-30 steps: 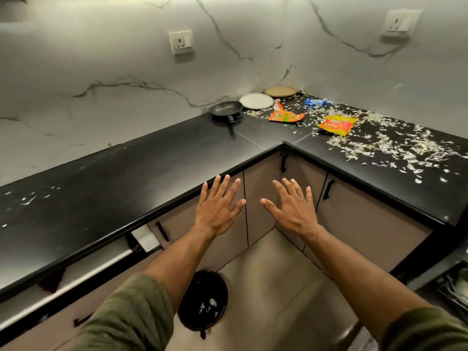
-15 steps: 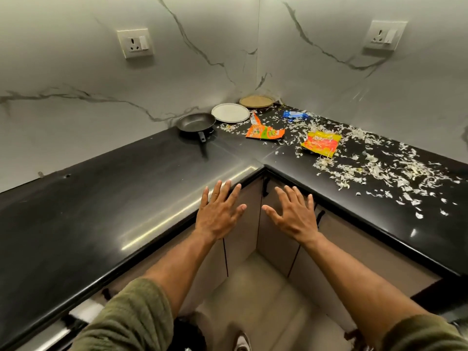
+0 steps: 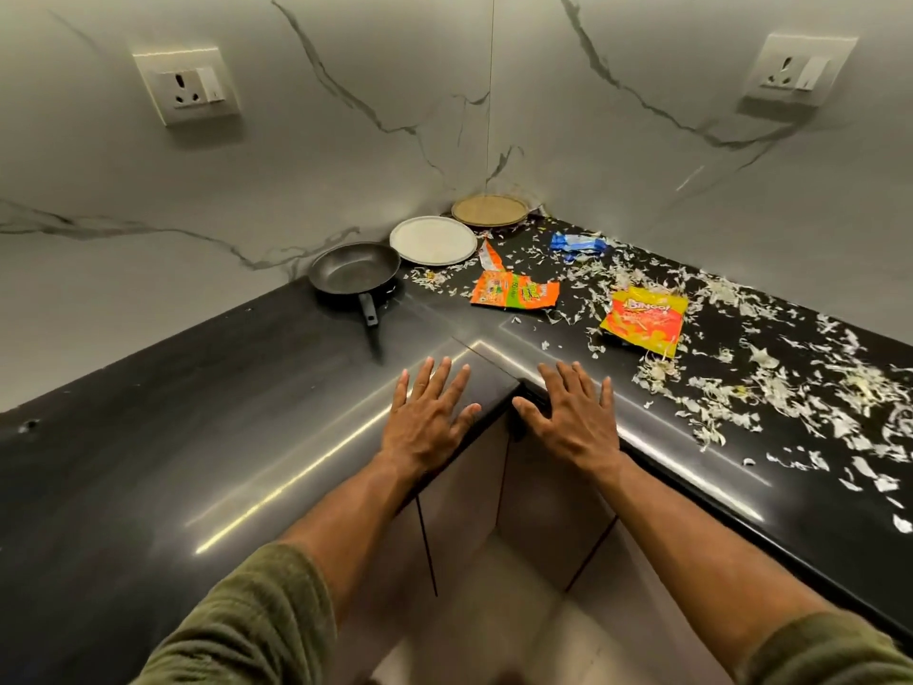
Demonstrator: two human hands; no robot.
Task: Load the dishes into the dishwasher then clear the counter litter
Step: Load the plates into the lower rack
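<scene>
A black frying pan [image 3: 353,268], a white plate [image 3: 433,239] and a tan plate [image 3: 489,210] sit in the far corner of the black L-shaped counter [image 3: 207,412]. Near them lie an orange-green wrapper [image 3: 515,290], a yellow-orange snack packet [image 3: 644,318], a blue wrapper [image 3: 577,243] and several white shreds [image 3: 770,388] strewn along the right wing. My left hand [image 3: 427,417] and my right hand [image 3: 573,417] are held flat with fingers spread over the counter's inner corner edge, holding nothing. The dishwasher is out of view.
Marble walls carry a socket on the left [image 3: 187,86] and one on the right [image 3: 798,71]. Beige cabinet doors [image 3: 459,511] stand below the counter corner, above a light floor [image 3: 499,620].
The view has moved closer to the counter corner and my hands have advanced from in front of the cabinets to over the counter edge. The black bin and the dishwasher area have left the view.
</scene>
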